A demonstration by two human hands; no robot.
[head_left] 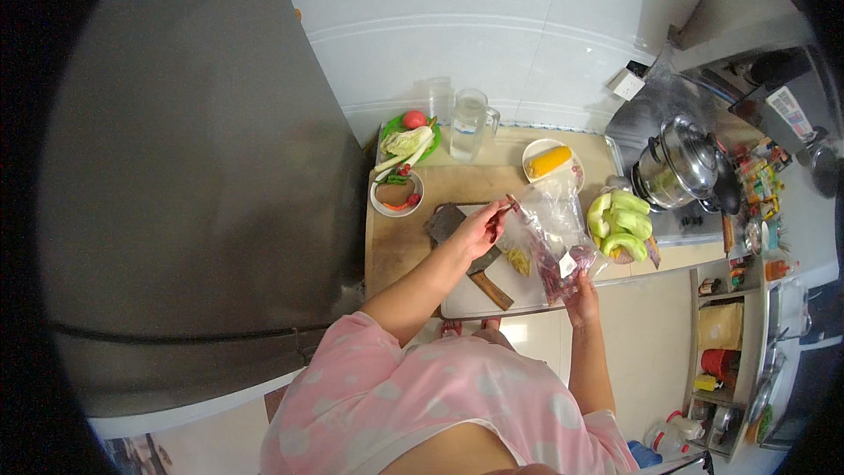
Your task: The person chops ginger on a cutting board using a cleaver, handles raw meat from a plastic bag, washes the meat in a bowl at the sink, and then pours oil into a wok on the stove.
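My left hand [481, 232] pinches a few dark red dried chillies [512, 203] over the cutting board, beside the bag's mouth. My right hand [583, 301] grips the lower side of a clear plastic bag [554, 221]. More dried chillies [557, 282] lie in the bottom of that bag, which bears a white label. Under my left hand rests a cleaver with a wooden handle [491, 289], its dark blade partly hidden by the hand. A small heap of pale yellow cut pieces [518, 261], perhaps ginger, sits on the white cutting board [458, 300].
A bowl with peppers [396, 195], a green plate [436, 143] of vegetables, a glass water jug [468, 128] and a corn cob [550, 161] on a plate stand behind. Pale green gourd pieces [623, 224] and a lidded steel pot [679, 165] are right; a refrigerator [198, 178] is left.
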